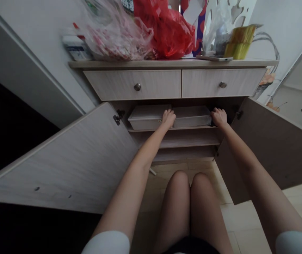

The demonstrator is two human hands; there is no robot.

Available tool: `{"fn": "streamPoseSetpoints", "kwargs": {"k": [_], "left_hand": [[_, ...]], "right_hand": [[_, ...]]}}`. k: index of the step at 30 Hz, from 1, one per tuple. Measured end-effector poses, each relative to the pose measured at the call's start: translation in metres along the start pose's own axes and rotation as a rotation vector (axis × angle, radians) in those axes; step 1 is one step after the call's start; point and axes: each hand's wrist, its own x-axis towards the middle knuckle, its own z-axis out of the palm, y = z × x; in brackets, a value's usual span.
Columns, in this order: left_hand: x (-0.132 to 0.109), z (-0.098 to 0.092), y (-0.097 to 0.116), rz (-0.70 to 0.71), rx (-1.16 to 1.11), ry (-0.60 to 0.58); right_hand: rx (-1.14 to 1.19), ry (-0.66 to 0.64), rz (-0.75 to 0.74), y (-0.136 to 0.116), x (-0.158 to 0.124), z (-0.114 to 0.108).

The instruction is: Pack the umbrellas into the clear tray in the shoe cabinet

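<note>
Two lidded, translucent storage boxes lie side by side on the upper shelf of a cabinet. My left hand (168, 118) is closed at the left end of the right storage box (191, 116), right where it meets the left storage box (147, 116). At the right box's other end, my right hand (219, 117) has its fingers curled over the edge, beside something dark. Both hands' fingertips are partly hidden. The box sits level between them, still on the shelf.
Cabinet doors stand open at left (68, 158) and right (275, 151). Above are two closed drawers (156, 83) with round knobs. A red plastic bag (166, 31), a clear bag (116, 35), a white bottle (76, 47) and a phone (214, 58) lie on top. Lower shelves (185, 139) run beneath.
</note>
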Motion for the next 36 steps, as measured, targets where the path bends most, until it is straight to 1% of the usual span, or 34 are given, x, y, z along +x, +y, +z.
{"fn": "streamPoseSetpoints", "kwargs": {"k": [6, 11, 14, 17, 21, 24, 27, 30, 33, 36], "left_hand": [[-0.02, -0.013, 0.008, 0.035, 0.002, 0.02], [-0.049, -0.02, 0.015, 0.062, -0.07, 0.098], [-0.073, -0.024, 0.017, 0.086, -0.09, 0.13], [-0.102, -0.032, 0.02, 0.081, -0.104, 0.153], [-0.142, -0.044, 0.028, 0.083, -0.124, 0.149], [-0.171, -0.049, 0.037, 0.103, -0.142, 0.144], [-0.2, -0.048, 0.046, 0.12, -0.162, 0.153], [-0.229, -0.042, 0.053, 0.136, -0.177, 0.145], [-0.255, -0.035, 0.06, 0.141, -0.191, 0.124], [-0.276, -0.028, 0.066, 0.135, -0.211, 0.104]], "right_hand": [[-0.018, 0.069, -0.027, 0.009, -0.028, -0.012], [-0.005, 0.124, -0.063, 0.011, -0.055, -0.021], [0.023, 0.171, -0.073, 0.008, -0.075, -0.027], [0.051, 0.202, -0.079, 0.001, -0.1, -0.034], [0.093, 0.197, -0.08, -0.009, -0.143, -0.042], [0.125, 0.175, -0.086, -0.015, -0.177, -0.046], [0.154, 0.177, -0.107, -0.021, -0.21, -0.046], [0.169, 0.18, -0.129, -0.028, -0.238, -0.044], [0.182, 0.166, -0.166, -0.036, -0.261, -0.041], [0.187, 0.151, -0.2, -0.041, -0.277, -0.04]]}}
